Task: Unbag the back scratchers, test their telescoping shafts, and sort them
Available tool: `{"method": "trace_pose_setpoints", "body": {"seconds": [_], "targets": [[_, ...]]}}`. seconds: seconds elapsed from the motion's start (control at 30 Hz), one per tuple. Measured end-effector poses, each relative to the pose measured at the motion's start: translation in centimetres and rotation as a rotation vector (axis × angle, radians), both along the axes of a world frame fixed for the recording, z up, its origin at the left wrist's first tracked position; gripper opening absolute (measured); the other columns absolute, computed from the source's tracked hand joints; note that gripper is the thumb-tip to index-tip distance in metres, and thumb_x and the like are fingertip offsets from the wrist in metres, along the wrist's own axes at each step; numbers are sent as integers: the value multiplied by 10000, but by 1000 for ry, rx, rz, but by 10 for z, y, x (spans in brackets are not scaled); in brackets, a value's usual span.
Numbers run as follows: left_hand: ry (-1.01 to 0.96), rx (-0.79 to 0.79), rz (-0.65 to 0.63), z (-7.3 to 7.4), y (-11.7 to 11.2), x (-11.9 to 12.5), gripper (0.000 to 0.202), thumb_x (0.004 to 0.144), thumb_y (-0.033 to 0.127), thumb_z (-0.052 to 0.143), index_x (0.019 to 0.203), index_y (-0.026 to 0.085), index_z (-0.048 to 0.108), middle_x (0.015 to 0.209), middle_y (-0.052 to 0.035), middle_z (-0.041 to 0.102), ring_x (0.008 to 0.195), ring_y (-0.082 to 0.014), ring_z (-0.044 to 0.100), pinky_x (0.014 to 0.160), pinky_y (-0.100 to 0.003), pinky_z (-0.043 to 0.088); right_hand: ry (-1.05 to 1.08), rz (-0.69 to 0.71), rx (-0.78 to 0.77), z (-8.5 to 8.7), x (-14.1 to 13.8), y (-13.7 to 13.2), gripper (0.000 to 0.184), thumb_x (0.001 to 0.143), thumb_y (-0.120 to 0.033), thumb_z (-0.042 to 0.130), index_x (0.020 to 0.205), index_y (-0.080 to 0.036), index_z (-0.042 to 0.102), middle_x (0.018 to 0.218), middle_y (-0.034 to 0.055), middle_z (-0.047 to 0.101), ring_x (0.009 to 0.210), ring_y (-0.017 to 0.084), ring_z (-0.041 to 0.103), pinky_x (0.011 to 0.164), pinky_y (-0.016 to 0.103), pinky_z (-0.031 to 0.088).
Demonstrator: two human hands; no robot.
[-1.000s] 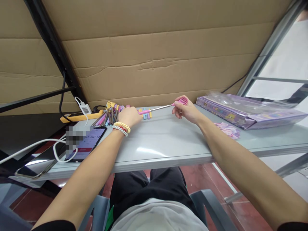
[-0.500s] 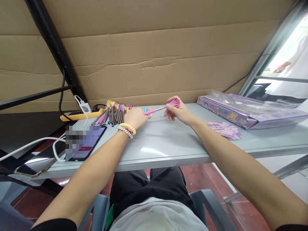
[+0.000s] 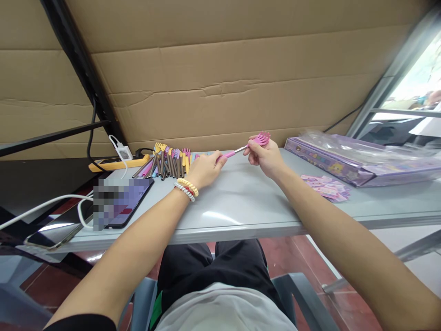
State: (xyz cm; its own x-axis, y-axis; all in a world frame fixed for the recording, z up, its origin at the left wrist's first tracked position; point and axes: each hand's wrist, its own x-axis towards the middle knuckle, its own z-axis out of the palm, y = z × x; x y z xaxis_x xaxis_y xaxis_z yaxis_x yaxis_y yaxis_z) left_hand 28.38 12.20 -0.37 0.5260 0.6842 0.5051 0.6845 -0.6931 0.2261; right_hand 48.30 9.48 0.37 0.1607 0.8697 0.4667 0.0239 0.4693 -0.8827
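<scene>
A pink back scratcher (image 3: 240,149) with a claw-shaped head and a silver rod is held between my two hands, above the table. My left hand (image 3: 206,167) is closed round its pink handle. Just below the claw, my right hand (image 3: 267,157) pinches the scratcher, with the pink prongs showing above the fingers. Left of my left hand lies a pile of scratcher parts (image 3: 168,162), with yellow, purple and pink claws and dark metallic rods. Part of that pile is hidden behind my left hand.
At the right stands a purple printed box (image 3: 330,165) with clear plastic on top. Pink printed packets (image 3: 325,187) lie before it. A phone (image 3: 132,202), a second dark phone (image 3: 58,232) and a yellow power strip (image 3: 119,164) are at the left. Cardboard (image 3: 220,87) backs the table (image 3: 220,202).
Both hands have moved slightly right with the back scratcher, and its claw is higher. My left hand has come away from the pile, uncovering more of it.
</scene>
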Motion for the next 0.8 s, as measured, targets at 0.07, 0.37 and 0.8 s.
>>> {"method": "trace_pose_setpoints", "body": {"seconds": [0.07,0.37,0.8], "targets": [[-11,5,-19,-1,0,2,374,944,429,271,939,218,580,778,-36,666,714,-197,614,633,-279,380,35,15,4,-1,-2,0,415,638,-498,726,796,-190,497,633,7,625,393,98,513,300,207,288],[-242,-11,1,-7,0,17,222,928,263,366,822,175,541,820,-76,649,762,-190,584,669,-287,377,229,163,-16,12,-36,10,231,735,-362,701,779,-164,589,711,3,649,648,108,637,646,263,543],[-366,-184,88,-8,9,15,310,943,339,362,870,135,584,866,-98,673,774,-187,591,656,-275,372,692,92,-80,10,-100,38,164,925,-221,431,816,-147,529,632,-5,628,565,101,611,614,261,519]]}}
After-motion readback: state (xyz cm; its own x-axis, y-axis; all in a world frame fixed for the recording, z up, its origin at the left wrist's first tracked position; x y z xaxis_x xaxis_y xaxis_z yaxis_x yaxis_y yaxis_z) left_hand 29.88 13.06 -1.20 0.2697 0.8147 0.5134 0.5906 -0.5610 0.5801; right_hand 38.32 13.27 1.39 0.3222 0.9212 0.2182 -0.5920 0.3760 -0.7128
